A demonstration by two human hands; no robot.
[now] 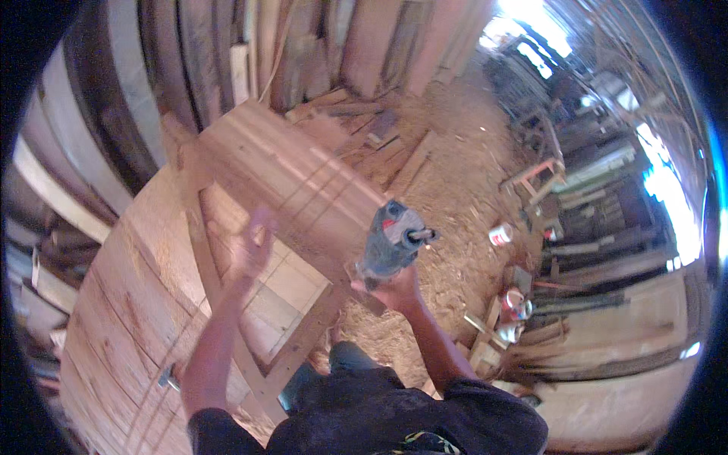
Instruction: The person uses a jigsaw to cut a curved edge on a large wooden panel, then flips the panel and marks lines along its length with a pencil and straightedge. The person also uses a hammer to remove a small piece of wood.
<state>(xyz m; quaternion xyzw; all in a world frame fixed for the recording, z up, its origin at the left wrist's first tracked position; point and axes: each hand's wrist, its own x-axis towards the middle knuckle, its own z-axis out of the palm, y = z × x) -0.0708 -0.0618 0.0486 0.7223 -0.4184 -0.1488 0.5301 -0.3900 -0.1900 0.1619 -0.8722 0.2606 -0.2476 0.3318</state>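
My right hand (396, 288) is closed around a dark grey power drill (390, 239) with a small red patch, raised over the right end of a wooden panel. Its nose points to the right. My left hand (254, 246), blurred by motion, has its fingers apart and holds nothing that I can see. It hovers over a wooden frame (292, 345) with pale boards (284, 296) showing inside it. Behind both hands lies a slatted reddish wooden panel (303, 171), crossed by several thin dark lines. Whether my left hand touches the frame I cannot tell.
The frame rests on a broad plank tabletop (125, 303). A metal tool (168, 377) lies near my left forearm. Tall boards (182, 61) lean at the back left. Shavings cover the floor (447, 189), with offcuts (371, 133), a white tub (500, 234) and stacked timber (629, 318) at right.
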